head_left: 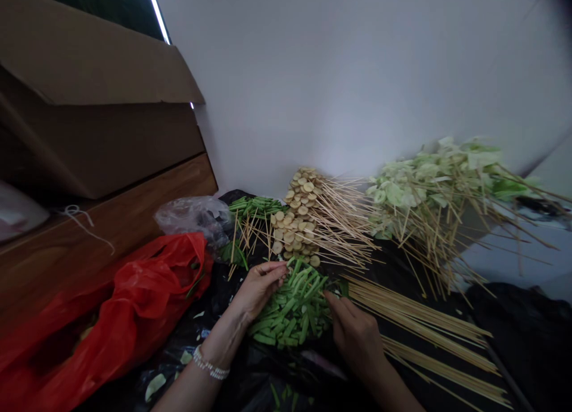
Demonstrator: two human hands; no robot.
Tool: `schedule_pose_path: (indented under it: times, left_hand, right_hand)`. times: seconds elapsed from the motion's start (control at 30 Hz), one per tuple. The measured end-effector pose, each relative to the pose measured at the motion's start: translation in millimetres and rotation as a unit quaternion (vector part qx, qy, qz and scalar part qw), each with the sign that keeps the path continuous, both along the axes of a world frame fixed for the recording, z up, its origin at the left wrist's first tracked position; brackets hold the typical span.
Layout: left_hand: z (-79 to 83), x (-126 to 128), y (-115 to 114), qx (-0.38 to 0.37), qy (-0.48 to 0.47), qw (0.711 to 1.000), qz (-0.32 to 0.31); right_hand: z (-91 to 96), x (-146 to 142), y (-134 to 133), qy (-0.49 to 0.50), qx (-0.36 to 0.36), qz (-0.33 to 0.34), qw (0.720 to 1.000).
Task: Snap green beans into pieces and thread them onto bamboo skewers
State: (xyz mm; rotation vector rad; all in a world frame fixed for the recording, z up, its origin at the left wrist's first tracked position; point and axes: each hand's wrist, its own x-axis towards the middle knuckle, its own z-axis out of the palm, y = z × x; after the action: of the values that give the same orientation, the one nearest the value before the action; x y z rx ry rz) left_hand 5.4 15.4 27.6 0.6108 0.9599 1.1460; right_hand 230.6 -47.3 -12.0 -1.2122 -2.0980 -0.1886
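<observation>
Green vegetable sticks [290, 311], cut short and angular with ridged, glossy skins, are lying in a loose heap on crinkled black plastic sheeting [263, 379]. The left hand [259, 290] is curving over the heap's upper left edge, its fingers gently bent and its fingertips [280, 270] touching the sticks. A pearl-beaded bracelet [209, 364] is circling that wrist. The right hand [355, 334] is pressing against the heap's right side with its fingers half curled. Neither hand is spread wide, but I cannot tell whether either is actually gripping any sticks.

Just right of the heap, thin bare bamboo skewers [424, 322] are lying in long parallel bundles. Left of the heap, a crumpled, shiny red plastic bag [134, 305] is sprawling in soft folds. Directly beyond the heap, round tan slices [297, 221] are sitting threaded on skewers, their sticks fanning out to the right. Green sticks on short skewers [254, 212] are lying beside them, near a wrinkled clear plastic bag [192, 215]. Farther right of the heap, pale green slices on skewers [429, 186] are forming a bristling pile. Far to the left, a brown cardboard box [89, 114] is resting on a wooden ledge [111, 203], and a smooth white wall [357, 72] is rising behind everything.
</observation>
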Motion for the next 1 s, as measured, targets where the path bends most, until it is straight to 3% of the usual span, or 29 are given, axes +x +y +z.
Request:
schedule_pose_path:
  times: [0.4,0.8,1.0]
  left_hand:
    - [-7.1,5.7,-1.5,0.013,-0.016,0.999,-0.025]
    - [-7.4,6.9,-5.9,0.033,0.032,0.998,-0.035]
    - [-9.6,14.4,-11.2,0.113,0.072,0.979,-0.156]
  right_hand:
    - [-4.3,-2.8,-1.1,0.015,-0.006,0.014,1.000]
    - [-3.2,-3.5,-1.3,0.037,-0.015,0.016,0.999]
    - [2.5,-4.2,0.2,0.050,-0.032,-0.003,0.998]
